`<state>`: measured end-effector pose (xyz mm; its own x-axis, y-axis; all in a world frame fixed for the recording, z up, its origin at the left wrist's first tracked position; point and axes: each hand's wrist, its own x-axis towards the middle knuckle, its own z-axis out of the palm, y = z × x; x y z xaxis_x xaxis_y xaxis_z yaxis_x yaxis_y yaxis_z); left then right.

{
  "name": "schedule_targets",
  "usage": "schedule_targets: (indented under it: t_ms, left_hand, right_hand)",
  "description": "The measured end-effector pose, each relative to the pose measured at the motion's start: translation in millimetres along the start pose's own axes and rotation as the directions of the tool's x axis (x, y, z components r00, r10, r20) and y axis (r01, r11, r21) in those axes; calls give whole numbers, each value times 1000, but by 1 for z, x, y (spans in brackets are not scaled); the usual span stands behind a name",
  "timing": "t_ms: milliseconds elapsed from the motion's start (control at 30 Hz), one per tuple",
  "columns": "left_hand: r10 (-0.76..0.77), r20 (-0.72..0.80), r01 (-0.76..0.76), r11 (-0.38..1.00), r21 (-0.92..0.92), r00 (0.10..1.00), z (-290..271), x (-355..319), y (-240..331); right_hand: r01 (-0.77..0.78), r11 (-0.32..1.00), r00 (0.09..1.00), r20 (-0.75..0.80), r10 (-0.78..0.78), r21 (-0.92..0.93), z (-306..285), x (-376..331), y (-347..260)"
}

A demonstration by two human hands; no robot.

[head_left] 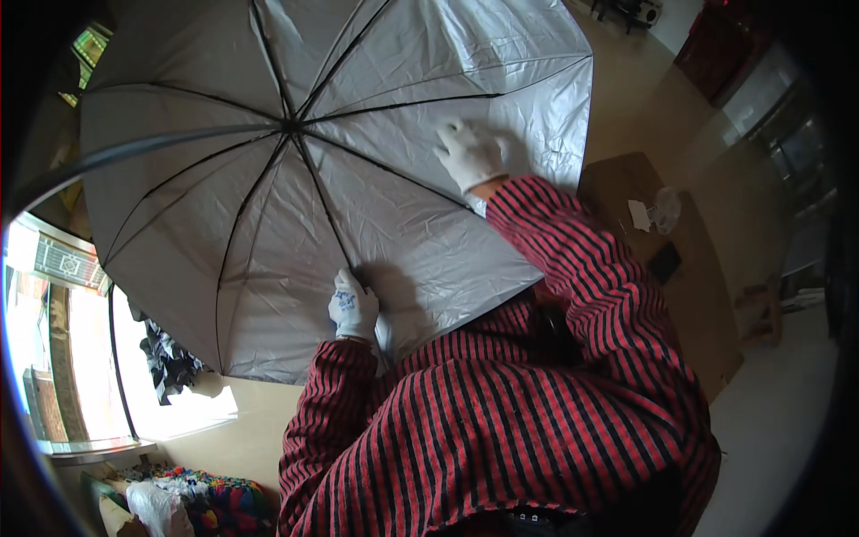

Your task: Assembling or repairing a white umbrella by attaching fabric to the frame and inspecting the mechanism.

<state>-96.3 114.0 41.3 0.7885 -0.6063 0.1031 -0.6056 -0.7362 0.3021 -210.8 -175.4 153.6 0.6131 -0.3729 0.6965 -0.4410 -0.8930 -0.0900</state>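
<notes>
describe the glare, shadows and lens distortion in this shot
Head view: the window at left is blown out; the silver umbrella shines brightest toward its right edge; a soft shadow falls beside the gloved left hand; the fisheye rim darkens to black.

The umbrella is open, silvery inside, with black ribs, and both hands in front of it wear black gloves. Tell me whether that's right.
Not quite: the gloves on the left hand and right hand are white, not black, as the head view shows. The umbrella is indeed open, silvery inside, with black ribs.
</notes>
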Motion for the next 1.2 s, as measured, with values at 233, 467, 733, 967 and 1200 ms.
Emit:
schedule_targets:
  t_ms: [233, 467, 733, 967, 1200]
  left_hand:
    - [42, -40, -44, 998, -42, 998, -9, -8, 5]
    - [64, -75, -67, 997, -37, 995, -10, -14, 7]
    - [81, -115, -85, 996, -33, 990, -6, -10, 0]
    - [115, -92, -118, 993, -29, 989, -4, -5, -10]
    - [106, -86, -108, 994, -26, 991, -1, -4, -14]
  right_hand:
    - [327, 867, 943, 187, -274, -376, -30, 102, 63]
    - [379, 828, 865, 477, -158, -412, -37, 144, 77]
    - [190, 953, 847, 530, -37, -237, -48, 140, 59]
    - [145, 975, 826, 563, -25, -169, -53, 140, 71]
    - [143, 969, 979, 172, -108, -203, -70, 185, 54]
